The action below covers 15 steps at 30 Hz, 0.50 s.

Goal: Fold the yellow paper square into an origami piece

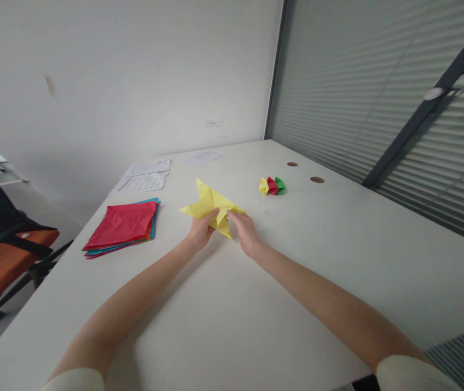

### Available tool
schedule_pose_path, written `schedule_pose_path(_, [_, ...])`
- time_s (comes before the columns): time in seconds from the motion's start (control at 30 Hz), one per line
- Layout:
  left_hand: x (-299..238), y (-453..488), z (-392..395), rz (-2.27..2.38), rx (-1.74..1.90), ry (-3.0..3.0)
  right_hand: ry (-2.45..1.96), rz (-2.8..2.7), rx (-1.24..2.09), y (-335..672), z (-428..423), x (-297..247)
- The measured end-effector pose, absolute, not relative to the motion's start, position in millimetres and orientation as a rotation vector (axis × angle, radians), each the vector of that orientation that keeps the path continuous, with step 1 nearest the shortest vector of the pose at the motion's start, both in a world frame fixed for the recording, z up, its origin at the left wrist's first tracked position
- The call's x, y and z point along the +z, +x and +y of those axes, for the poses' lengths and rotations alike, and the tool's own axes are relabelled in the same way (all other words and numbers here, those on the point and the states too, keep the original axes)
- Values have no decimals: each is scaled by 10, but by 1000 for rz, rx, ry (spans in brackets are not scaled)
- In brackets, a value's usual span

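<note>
Between both hands, over the middle of the table, is a partly folded sheet of yellow paper (207, 200) with pointed corners sticking out. My left hand (202, 228) is closed on its lower left part, the thumb lying on top. From the right, my right hand (245, 228) pinches the paper near its lower right folds; some of its fingertips are hidden. Beyond my right hand lie small folded paper pieces (272, 186) in yellow, red and green, set side by side. Off to the left rests a stack of coloured paper sheets (121, 225), red on top.
Printed sheets (144, 176) lie at the table's far left, and another paper (204, 158) near the wall. Two round holes (317, 180) pierce the white table (232, 320) at the right. An orange chair (12, 260) stands left of it. Blinds (337, 92) line the right side.
</note>
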<state>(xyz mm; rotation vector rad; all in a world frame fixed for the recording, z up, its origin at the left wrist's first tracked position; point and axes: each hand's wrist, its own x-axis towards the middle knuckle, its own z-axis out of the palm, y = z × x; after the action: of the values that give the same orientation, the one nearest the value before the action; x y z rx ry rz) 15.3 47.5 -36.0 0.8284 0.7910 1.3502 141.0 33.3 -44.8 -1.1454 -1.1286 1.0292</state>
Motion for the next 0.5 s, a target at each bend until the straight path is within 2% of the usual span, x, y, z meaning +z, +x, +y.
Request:
schedule_pose_path(0.27, [-380, 188, 450, 834, 1430, 990, -1026, -959, 1190, 1447, 289, -344])
schedule_pose_path(0.5, [-342, 184, 449, 737, 1391, 1043, -904, -1010, 1160, 1452, 328, -374])
